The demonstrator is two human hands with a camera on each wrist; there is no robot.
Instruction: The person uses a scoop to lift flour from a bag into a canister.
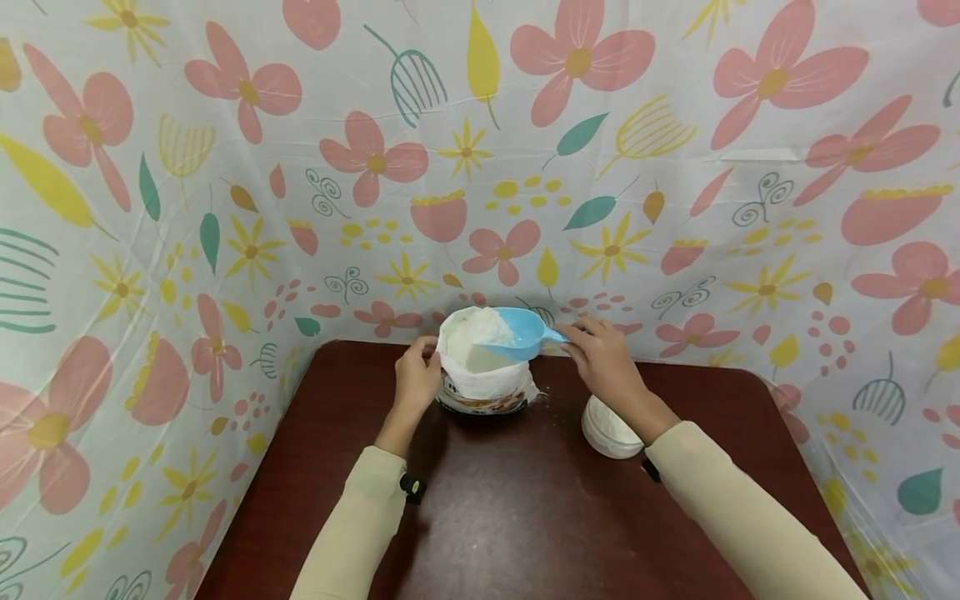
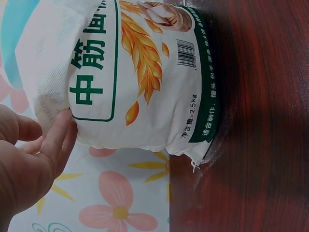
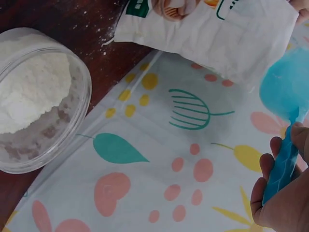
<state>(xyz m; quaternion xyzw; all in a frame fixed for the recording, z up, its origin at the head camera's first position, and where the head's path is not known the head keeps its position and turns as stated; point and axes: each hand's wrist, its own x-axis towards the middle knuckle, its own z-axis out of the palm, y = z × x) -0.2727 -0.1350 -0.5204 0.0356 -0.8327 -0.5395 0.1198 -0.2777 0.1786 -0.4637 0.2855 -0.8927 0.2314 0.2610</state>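
The left hand (image 1: 417,377) pinched the bag (image 1: 487,385) by its rim. The right hand (image 1: 604,360) gripped the scoop (image 1: 529,335) by its handle.

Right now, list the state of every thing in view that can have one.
Bag: open at the top, upright.
Flour: heaped inside the bag.
Scoop: held at the bag's mouth; how full, hard to tell.
Tub: uncovered, partly filled with flour.
Table: dusted with flour beside the bag.
Left grip: touching the bag's rim.
Right grip: holding the scoop's handle.
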